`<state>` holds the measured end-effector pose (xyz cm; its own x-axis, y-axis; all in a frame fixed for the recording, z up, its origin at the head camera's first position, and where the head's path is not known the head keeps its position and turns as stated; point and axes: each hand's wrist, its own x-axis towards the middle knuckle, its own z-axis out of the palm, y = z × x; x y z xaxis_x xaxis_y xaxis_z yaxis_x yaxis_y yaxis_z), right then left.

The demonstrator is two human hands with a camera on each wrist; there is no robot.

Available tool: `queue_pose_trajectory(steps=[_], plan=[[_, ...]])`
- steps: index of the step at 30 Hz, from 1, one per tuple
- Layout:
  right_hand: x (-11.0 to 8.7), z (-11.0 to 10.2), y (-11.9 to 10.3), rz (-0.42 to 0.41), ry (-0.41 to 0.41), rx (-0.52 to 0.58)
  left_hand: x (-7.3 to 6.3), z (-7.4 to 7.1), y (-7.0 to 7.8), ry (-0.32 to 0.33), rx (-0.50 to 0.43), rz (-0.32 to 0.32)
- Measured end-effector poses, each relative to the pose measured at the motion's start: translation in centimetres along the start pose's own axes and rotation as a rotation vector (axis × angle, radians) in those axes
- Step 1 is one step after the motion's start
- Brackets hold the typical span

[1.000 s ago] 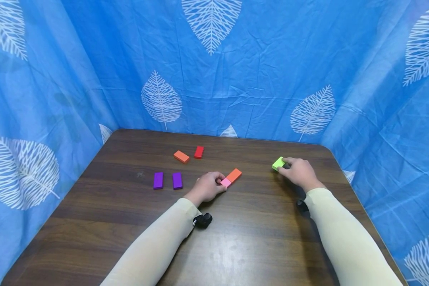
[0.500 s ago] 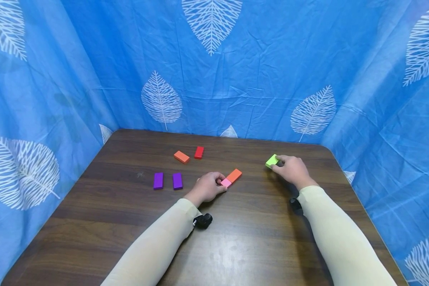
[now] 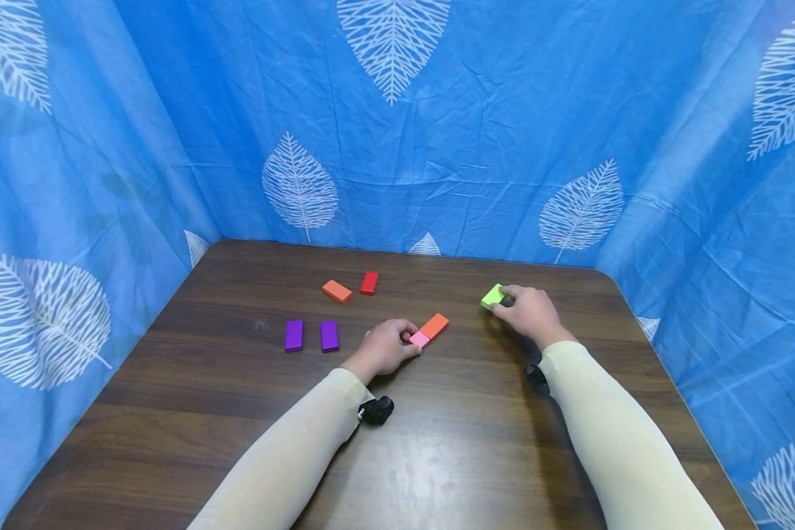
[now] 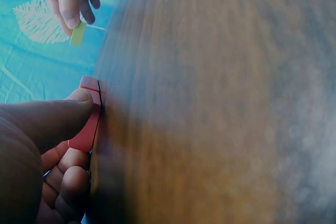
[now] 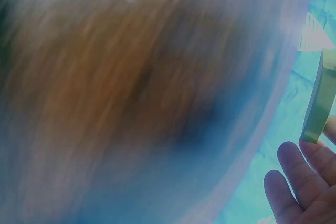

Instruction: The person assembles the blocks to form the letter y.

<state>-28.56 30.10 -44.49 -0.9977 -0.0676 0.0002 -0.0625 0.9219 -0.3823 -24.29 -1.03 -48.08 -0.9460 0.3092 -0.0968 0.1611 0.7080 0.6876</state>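
Near the table's middle, my left hand (image 3: 386,346) pinches a pink block (image 3: 419,339) between thumb and fingers. Its far end meets an orange block (image 3: 433,326), the two lying in a slanting line on the tabletop. Part of the pink block is hidden by the fingers; in the left wrist view my thumb presses its side (image 4: 83,137). Farther right, my right hand (image 3: 533,315) holds a lime-green block (image 3: 493,297) by one end, raised off the table. The right wrist view has this green block (image 5: 321,100) at its edge, with the other fingers spread below.
Two purple blocks (image 3: 294,336) lie side by side left of my left hand. Behind them are another orange block (image 3: 337,291) and a red block (image 3: 369,283). The dark wooden table (image 3: 238,434) ends at a blue leaf-print curtain (image 3: 437,177).
My right hand has carried the lime-green block leftward, nearer the orange and pink pair. My left hand and the blocks on the table stay where they were.
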Motion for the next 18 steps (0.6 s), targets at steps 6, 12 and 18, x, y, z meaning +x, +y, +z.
queue_pose_trajectory(steps=[6,12,18], plan=[[0.3,0.3,-0.7,-0.005,-0.01,-0.002,0.0,0.0,0.0,0.001,0.0,-0.005],[0.4,0.5,-1.4,-0.004,-0.02,0.001,0.0,0.1,0.0,0.003,0.002,-0.003],[0.6,1.0,-2.0,-0.005,-0.026,0.001,0.0,0.0,0.0,0.004,0.005,0.0]])
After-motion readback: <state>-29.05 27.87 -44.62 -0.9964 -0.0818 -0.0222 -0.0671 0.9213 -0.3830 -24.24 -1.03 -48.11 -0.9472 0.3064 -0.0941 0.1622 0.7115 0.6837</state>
